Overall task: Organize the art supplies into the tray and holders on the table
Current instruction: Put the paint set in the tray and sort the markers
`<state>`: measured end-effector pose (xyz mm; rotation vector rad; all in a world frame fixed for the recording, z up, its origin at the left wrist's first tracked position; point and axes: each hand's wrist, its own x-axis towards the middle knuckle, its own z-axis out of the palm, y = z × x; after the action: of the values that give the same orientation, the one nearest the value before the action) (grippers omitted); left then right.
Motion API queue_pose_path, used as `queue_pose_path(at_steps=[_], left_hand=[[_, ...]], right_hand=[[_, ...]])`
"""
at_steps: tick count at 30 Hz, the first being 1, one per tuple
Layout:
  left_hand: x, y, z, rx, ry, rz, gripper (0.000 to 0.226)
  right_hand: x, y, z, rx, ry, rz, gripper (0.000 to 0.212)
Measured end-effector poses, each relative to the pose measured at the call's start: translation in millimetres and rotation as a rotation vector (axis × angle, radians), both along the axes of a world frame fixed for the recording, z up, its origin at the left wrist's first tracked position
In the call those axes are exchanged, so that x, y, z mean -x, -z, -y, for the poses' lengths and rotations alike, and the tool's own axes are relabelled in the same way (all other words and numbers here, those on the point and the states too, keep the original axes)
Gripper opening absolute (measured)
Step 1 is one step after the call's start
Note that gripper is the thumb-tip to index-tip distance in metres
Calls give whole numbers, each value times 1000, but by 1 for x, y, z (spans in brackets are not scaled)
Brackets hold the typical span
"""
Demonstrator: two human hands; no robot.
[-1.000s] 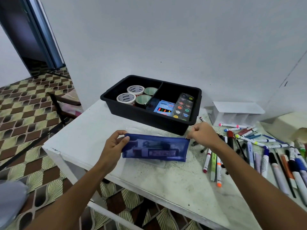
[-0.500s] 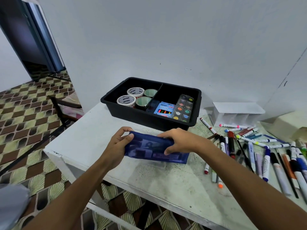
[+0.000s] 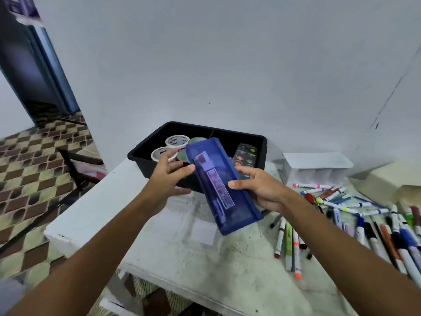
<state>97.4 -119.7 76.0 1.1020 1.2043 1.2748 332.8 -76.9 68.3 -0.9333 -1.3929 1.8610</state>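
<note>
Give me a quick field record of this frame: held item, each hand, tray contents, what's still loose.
held item: blue mesh pouch, lifted, tilted toward black tray
right hand: grips pouch
left hand: fingers spread, at pouch's edge, contact unclear
tray contents: tape rolls, paint palette
loose: markers on table
holder: white organizer

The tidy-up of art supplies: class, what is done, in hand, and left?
Done: tape rolls and a paint palette sit in the black tray. In hand: the right hand holds the blue pouch. Left: markers lie loose on the table; the white holder shows none.
</note>
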Motion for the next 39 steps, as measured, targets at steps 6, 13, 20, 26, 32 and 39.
queue_pose_path(at_steps=[6,13,20,26,32,39], left_hand=[[-44,1,-21,47,245,-7,87],[-46,-6,-80,124,287,-90,88],[-30,-2,-131,204,356,-217,87],[-6,3,-184,84,455,-646,92],[17,5,-214,-291,479,-1117,96],[18,8,-229,-345,764,-1528,101]], right_hand=[[-2,-6,-30,-17,200,-93,48],[-17,-17,-72,0,101,-14,65],[-3,-4,-112,108,141,-11,73],[13,5,-136,171,210,-6,68],[37,18,-157,177,328,182,57],[70,33,-164,113,344,429,48]])
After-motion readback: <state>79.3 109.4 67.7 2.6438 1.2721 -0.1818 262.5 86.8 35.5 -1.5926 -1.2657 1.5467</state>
